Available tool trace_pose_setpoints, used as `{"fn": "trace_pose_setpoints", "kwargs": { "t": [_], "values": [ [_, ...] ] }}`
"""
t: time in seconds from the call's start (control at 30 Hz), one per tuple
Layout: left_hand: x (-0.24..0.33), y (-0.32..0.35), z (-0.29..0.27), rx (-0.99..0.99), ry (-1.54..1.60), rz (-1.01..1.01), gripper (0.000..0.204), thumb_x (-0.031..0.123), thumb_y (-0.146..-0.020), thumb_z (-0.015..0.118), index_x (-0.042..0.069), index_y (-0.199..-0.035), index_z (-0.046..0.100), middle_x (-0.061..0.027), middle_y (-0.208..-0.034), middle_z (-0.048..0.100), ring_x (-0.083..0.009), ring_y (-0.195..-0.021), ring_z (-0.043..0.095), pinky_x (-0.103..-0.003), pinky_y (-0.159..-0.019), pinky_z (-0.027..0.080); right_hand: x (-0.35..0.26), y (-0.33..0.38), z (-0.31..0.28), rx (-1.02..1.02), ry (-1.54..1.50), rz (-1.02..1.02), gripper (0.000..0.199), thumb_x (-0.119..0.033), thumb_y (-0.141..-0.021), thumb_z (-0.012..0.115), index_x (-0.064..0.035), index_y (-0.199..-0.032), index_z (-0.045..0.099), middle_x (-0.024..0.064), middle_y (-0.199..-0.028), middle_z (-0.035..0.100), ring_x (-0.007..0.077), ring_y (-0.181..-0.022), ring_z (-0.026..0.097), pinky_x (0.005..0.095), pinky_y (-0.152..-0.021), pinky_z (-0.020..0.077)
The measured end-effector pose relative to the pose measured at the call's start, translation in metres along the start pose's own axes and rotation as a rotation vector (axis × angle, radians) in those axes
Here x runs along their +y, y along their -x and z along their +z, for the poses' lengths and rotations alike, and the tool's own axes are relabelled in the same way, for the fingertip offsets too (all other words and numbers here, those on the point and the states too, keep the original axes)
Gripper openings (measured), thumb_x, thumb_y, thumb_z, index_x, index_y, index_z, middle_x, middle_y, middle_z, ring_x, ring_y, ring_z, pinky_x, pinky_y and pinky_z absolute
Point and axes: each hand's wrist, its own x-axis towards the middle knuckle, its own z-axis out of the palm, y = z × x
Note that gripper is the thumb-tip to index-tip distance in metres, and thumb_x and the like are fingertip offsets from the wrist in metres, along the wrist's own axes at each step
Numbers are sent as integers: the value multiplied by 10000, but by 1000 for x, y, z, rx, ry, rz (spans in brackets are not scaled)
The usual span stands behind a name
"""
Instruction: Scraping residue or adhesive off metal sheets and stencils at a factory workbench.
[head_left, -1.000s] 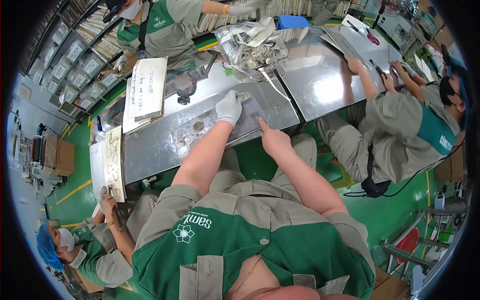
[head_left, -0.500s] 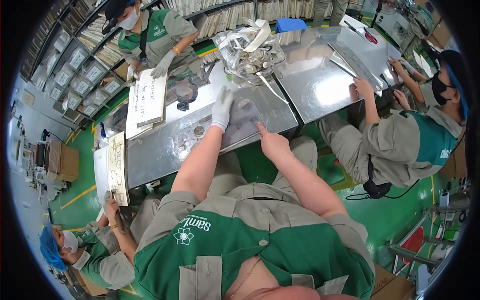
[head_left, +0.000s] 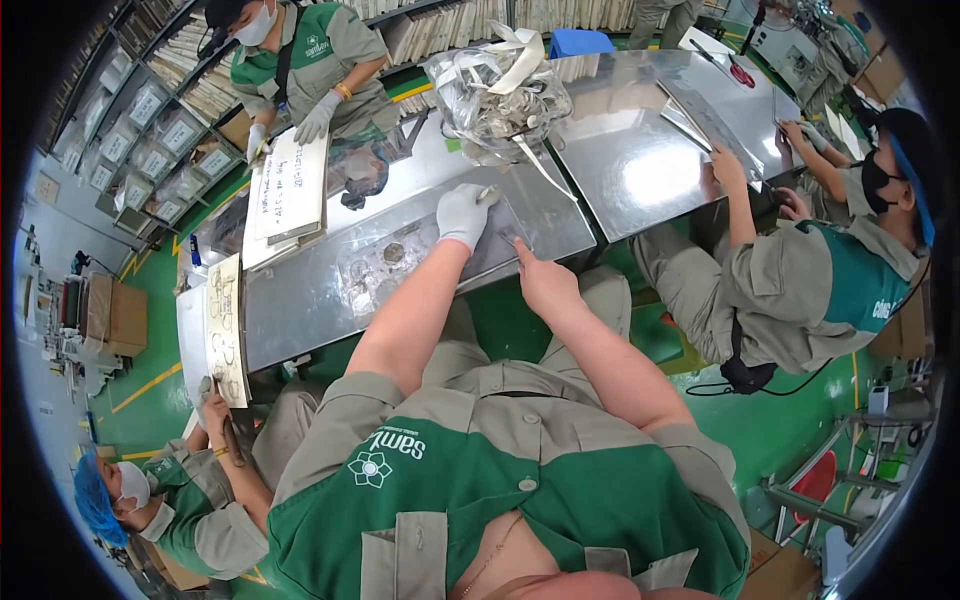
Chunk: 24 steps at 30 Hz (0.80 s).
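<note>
My left hand (head_left: pixel 465 214), in a white glove, is closed with its fingers curled above a grey, see-through sheet (head_left: pixel 512 222) on the metal table. Whatever its fingertips pinch is too small to make out. To its right my bare right hand (head_left: pixel 547 286) is closed, index finger stretched forward along a thin dark tool whose tip meets the sheet's near part. Left of my gloved hand, a clear plastic piece (head_left: pixel 372 280) with round dark metal-like parts lies on the table.
A clear bag of small parts (head_left: pixel 505 100) stands at the table's far side. A co-worker across the table holds white boards (head_left: pixel 290 195); another at left holds a patterned board (head_left: pixel 226 330). Co-workers at right handle long flat plates (head_left: pixel 705 125). Shelves of files (head_left: pixel 450 35) line the back.
My left hand has gone from lying flat with fingers stretched to curled and closed, shifting slightly right and nearer. A small pale piece on the sheet is now hidden. My right hand has barely moved.
</note>
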Motion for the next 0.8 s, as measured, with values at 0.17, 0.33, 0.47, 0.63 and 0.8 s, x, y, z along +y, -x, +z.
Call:
{"fn": "trace_pose_setpoints", "kwargs": {
  "t": [0.17, 0.33, 0.47, 0.63, 0.8],
  "values": [
    [0, -6, 7, 105, -129, 106, 273, 351, -884, 653, 88, -832, 699, -143, -847, 698, -343, -824, 669, -462, -759, 504, -3, 0, -3, -2, -5, 11, 565, -210, -990, 472, -193, -1543, 358, 168, -784, 707, 356, -709, 700, 496, -623, 542],
    [-8, -9, 7, 116, -116, 88, 277, 342, -916, 621, 83, -845, 690, -153, -847, 700, -351, -824, 674, -466, -767, 514, -8, 2, -7, -21, -22, 58, 550, -264, -985, 527, -234, -1518, 394, 185, -820, 704, 384, -751, 692, 515, -673, 544],
    [-4, -12, 8, 60, -79, -35, 269, 337, -924, 605, 86, -881, 692, -161, -869, 702, -370, -855, 671, -479, -777, 513, -5, 2, -8, -26, -20, 55, 544, -264, -986, 526, -234, -1514, 399, 188, -829, 704, 387, -755, 691, 513, -682, 548],
    [-17, -16, 11, 73, 0, -116, 218, 286, -907, 608, 85, -939, 686, -178, -913, 702, -373, -881, 677, -486, -795, 519, -7, 2, -9, -14, -28, 37, 543, -261, -984, 527, -234, -1511, 401, 186, -824, 703, 386, -749, 690, 516, -674, 544],
    [-9, -15, 8, 86, 49, -192, 216, 296, -915, 607, 103, -967, 689, -199, -943, 704, -383, -912, 675, -491, -805, 515, -3, 0, -6, -2, -39, 38, 539, -253, -983, 524, -234, -1509, 406, 185, -807, 700, 386, -738, 687, 517, -662, 537]
  ]
}}
